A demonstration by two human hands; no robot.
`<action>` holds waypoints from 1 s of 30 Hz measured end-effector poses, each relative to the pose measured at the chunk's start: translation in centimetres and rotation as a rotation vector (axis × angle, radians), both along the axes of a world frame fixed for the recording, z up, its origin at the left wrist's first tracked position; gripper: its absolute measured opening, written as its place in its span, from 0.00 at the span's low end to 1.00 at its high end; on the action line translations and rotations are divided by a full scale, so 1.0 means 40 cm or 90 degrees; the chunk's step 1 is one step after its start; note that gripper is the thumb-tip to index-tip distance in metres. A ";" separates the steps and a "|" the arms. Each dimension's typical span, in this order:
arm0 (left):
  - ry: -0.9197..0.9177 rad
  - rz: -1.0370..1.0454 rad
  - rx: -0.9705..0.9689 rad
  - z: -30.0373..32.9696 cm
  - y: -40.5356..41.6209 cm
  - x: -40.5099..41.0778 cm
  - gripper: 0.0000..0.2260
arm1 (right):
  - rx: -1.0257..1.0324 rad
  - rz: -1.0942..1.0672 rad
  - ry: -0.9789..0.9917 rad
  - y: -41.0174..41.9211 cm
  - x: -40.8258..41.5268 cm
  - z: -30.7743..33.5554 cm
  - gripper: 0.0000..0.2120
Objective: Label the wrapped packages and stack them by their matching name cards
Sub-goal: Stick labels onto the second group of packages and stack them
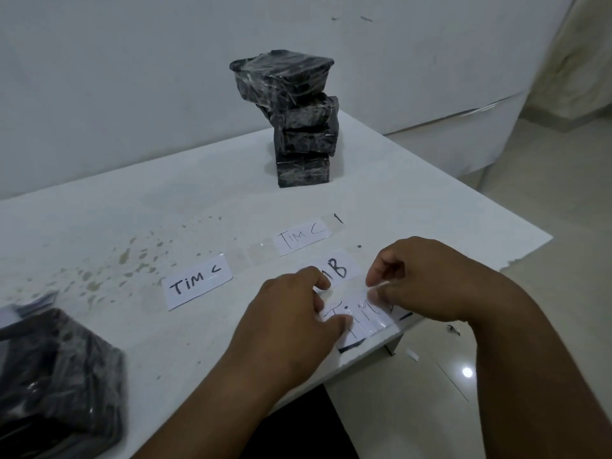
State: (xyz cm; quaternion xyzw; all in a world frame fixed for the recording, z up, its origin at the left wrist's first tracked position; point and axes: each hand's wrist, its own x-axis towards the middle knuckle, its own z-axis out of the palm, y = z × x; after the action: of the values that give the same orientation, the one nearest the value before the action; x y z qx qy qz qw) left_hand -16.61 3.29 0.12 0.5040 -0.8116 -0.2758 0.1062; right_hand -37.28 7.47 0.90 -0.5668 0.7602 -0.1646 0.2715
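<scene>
Head view: both hands pinch a white taped paper label point(361, 318) at the white table's point(198, 200) near edge, left hand point(284, 319) and right hand point(427, 279) peeling it. Next, I judge, it goes onto a black wrapped package point(49, 376) left of it.

Left hand point(284, 323) covers the start of the card point(331, 271) ending in "B", so its full name can't be read. The card point(361, 318) under both hands is blurred, its last letter hidden by the right hand point(427, 281), and what the fingertips grip at its edge, paper or clear tape, can't be told. The dark package point(56, 376) at lower left is cut off by the frame edge and out of focus, and the top card point(303, 240) reads faintly under glare.
</scene>
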 end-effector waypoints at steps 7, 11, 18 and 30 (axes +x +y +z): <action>-0.021 -0.019 -0.014 -0.016 -0.005 -0.020 0.06 | -0.012 0.024 0.048 -0.004 0.012 -0.010 0.06; -0.008 -0.032 -0.030 -0.015 0.005 -0.013 0.09 | -0.047 0.046 -0.009 0.014 0.005 0.007 0.06; 0.165 0.073 -0.043 0.080 -0.023 0.027 0.07 | -0.246 0.015 -0.087 0.005 0.014 0.042 0.03; 0.531 0.275 -0.131 0.196 -0.248 0.002 0.12 | -0.522 -0.204 -0.281 -0.145 0.073 0.120 0.05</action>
State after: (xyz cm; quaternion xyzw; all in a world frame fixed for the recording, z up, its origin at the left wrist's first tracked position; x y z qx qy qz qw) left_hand -16.53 -6.65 7.97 0.4942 -0.5999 -0.3441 0.5268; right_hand -34.38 1.65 5.70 -0.4549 0.6347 -0.6060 0.1518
